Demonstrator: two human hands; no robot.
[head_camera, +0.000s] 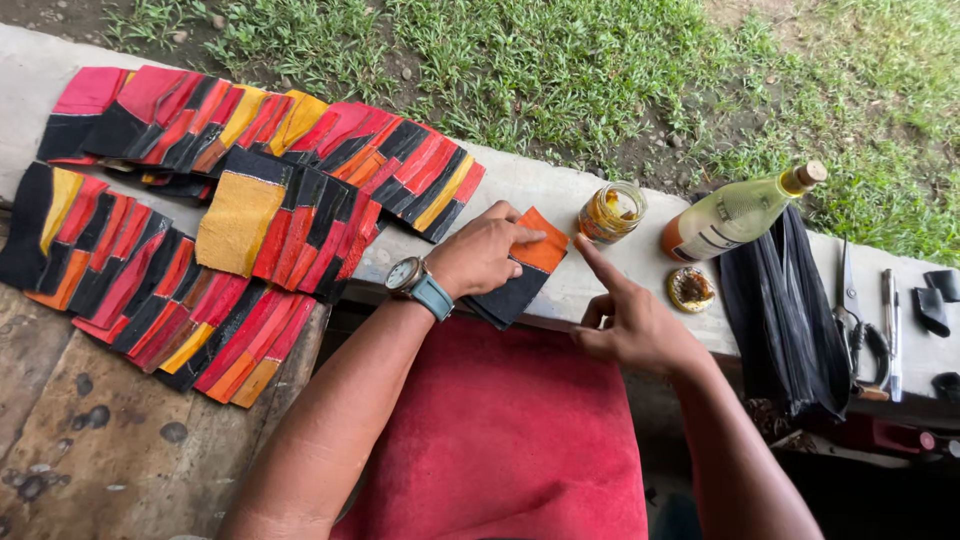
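My left hand (482, 252), with a wristwatch on a teal strap, presses flat on an orange and black leather piece (528, 272) lying on the concrete ledge (545, 190). My right hand (625, 318) hovers just right of that piece, index finger stretched out toward its orange edge, other fingers curled, holding nothing. A small open glass jar of yellow glue (611, 212) stands just beyond the fingertip, and its round lid (690, 288) lies to the right.
Rows of overlapping red, black, orange and yellow leather pieces (200, 260) cover the ledge and wooden board at left. A corked bottle (740, 212) lies on a black bag (785, 310). Scissors (852, 315) and a pen lie at right. Red cloth (500, 430) covers my lap. Grass lies beyond.
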